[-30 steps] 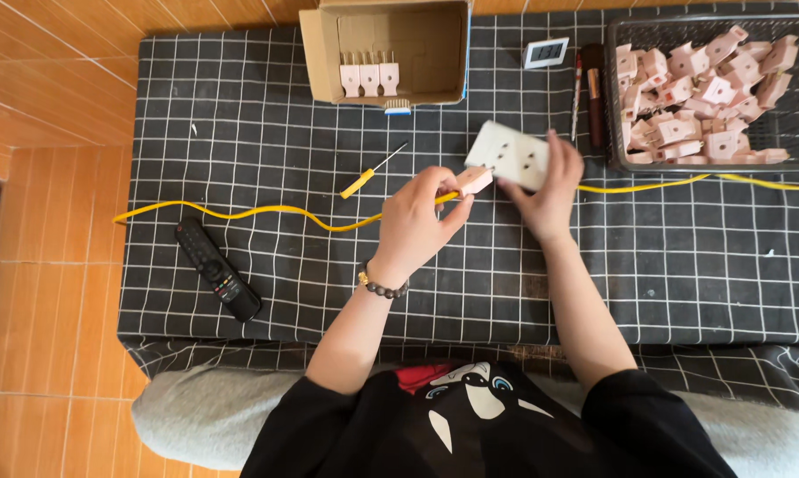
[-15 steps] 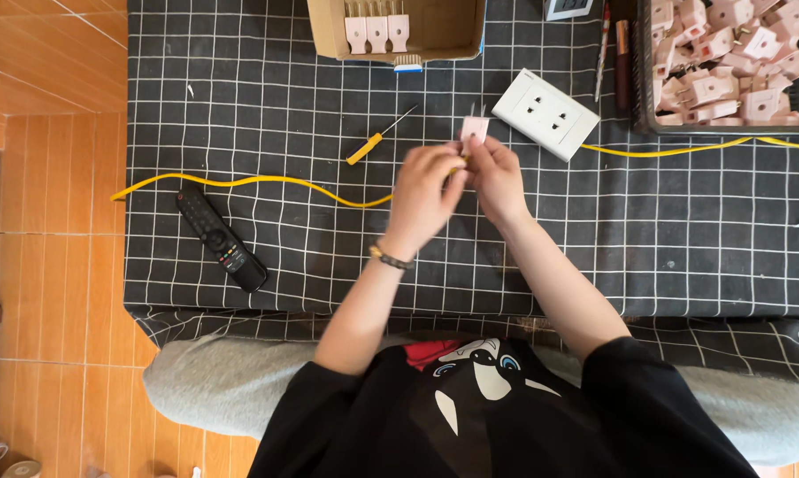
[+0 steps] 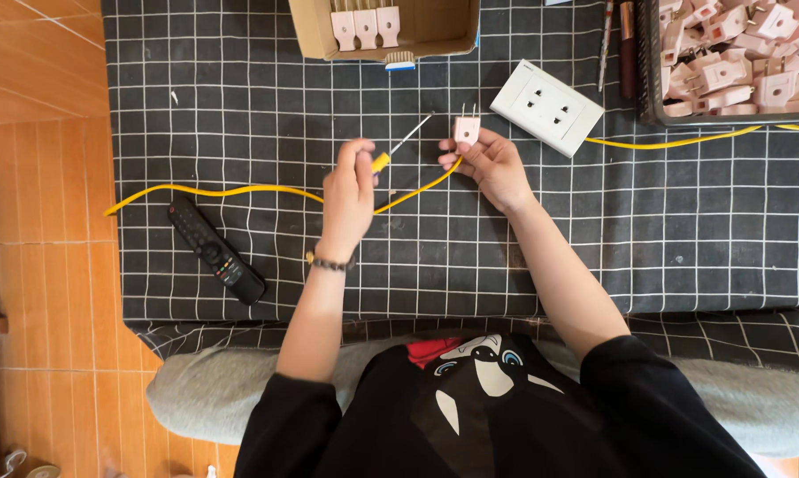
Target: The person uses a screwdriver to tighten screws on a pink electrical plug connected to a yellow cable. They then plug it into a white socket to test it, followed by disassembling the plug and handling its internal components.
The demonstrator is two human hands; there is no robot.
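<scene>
My right hand point(image 3: 492, 165) holds a small pink plug point(image 3: 467, 129) with two metal prongs pointing away from me. My left hand point(image 3: 350, 193) grips the yellow handle of a thin screwdriver point(image 3: 398, 146), whose metal tip points toward the plug. A yellow wire point(image 3: 214, 191) runs across the checked cloth under both hands. A white socket plate point(image 3: 547, 107) lies just right of the plug.
A cardboard box point(image 3: 315, 37) with pink plugs stands at the top centre. A dark basket point(image 3: 649, 80) full of pink plugs sits top right, with pens point(image 3: 626, 44) beside it. A black remote point(image 3: 215, 251) lies at the left, near the cloth's edge and the wooden floor.
My hands have separated: the left one moved left and picked up the screwdriver from the cloth, while the right one keeps the pink plug, now lifted clear.
</scene>
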